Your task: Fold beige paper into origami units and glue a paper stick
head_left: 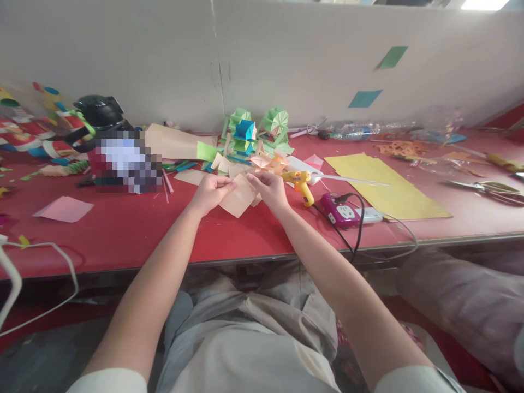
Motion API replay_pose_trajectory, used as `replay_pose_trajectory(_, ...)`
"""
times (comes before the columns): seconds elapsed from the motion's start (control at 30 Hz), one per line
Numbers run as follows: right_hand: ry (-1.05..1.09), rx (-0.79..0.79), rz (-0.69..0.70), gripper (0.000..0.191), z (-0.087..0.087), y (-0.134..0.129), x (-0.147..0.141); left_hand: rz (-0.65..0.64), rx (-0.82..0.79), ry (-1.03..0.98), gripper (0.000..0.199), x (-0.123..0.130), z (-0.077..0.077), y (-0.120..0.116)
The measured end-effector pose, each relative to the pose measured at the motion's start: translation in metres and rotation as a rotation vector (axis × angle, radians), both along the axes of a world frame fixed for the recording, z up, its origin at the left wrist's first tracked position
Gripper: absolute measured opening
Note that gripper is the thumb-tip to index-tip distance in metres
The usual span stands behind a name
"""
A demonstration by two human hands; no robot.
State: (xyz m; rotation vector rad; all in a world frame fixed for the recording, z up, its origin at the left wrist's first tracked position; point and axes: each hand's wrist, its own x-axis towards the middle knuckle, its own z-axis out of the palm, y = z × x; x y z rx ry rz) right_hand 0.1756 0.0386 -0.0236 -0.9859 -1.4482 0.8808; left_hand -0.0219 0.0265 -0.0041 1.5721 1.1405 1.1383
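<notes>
A tan square of paper (pixel 238 200) is held above the red table between my two hands. My left hand (pixel 212 193) pinches its left corner between thumb and fingers. At the upper right edge of the same sheet, my right hand (pixel 270 189) grips it with thumb and fingertips. Peach folded paper pieces (pixel 268 160) lie just behind my hands. Beyond them stand green and blue folded paper shapes (pixel 244 134). A yellow glue gun (pixel 303 187) rests close to the right of my right hand.
On the red table (pixel 164 240) lie a purple power socket (pixel 340 212) with cables, yellow sheets (pixel 388 188), scissors (pixel 487 188) and pink paper (pixel 64 209). A plastic bottle (pixel 355 131) is near the wall. Another person's leg (pixel 462 305) is at the right.
</notes>
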Motion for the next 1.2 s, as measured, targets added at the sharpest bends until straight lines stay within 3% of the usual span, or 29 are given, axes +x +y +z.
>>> replay_pose_trajectory(0.13,-0.189,0.267,0.0,0.06,0.004,-0.006,0.0,0.204,0.015,-0.035,0.031,-0.002,-0.007,0.008)
replay_pose_trajectory(0.23,-0.448,0.434,0.167,0.063,0.006,-0.014,-0.002,0.276,-0.053,-0.138,0.031,-0.001,-0.008,0.012)
replay_pose_trajectory(0.37,-0.566,0.408,0.3,0.091,0.005,-0.019,-0.004,0.186,-0.194,-0.361,0.032,0.0,0.0,0.012)
replay_pose_trajectory(0.43,-0.521,0.369,0.289,0.094,0.003,-0.018,-0.004,0.104,-0.262,-0.419,0.032,0.0,0.005,0.009)
replay_pose_trajectory(0.53,-0.361,0.329,0.226,0.075,0.001,-0.015,-0.004,-0.012,-0.326,-0.434,0.035,0.0,0.009,0.005)
replay_pose_trajectory(0.6,-0.245,0.294,0.184,0.059,0.001,-0.012,-0.005,-0.043,-0.278,-0.372,0.036,0.001,0.008,0.003)
replay_pose_trajectory(0.73,0.012,0.09,0.142,0.04,0.002,-0.006,-0.006,0.132,0.021,-0.105,0.042,0.004,0.002,0.006)
replay_pose_trajectory(0.8,0.115,-0.035,0.178,0.037,0.002,-0.004,-0.006,0.217,0.092,-0.064,0.044,0.004,-0.001,0.008)
replay_pose_trajectory(0.87,0.168,-0.114,0.215,0.036,0.002,-0.003,-0.007,0.2,0.039,-0.108,0.05,0.004,-0.001,0.008)
replay_pose_trajectory(0.93,0.182,-0.151,0.232,0.037,0.003,-0.003,-0.007,0.096,-0.049,-0.146,0.051,0.005,0.001,0.005)
replay_pose_trajectory(1.03,0.107,-0.123,0.163,0.031,0.002,-0.004,-0.006,0.021,-0.092,-0.129,0.044,0.006,0.003,0.001)
replay_pose_trajectory(1.2,-0.108,0.138,-0.084,0.018,0.0,-0.003,-0.002,0.116,-0.018,-0.057,0.03,0.007,0.002,0.002)
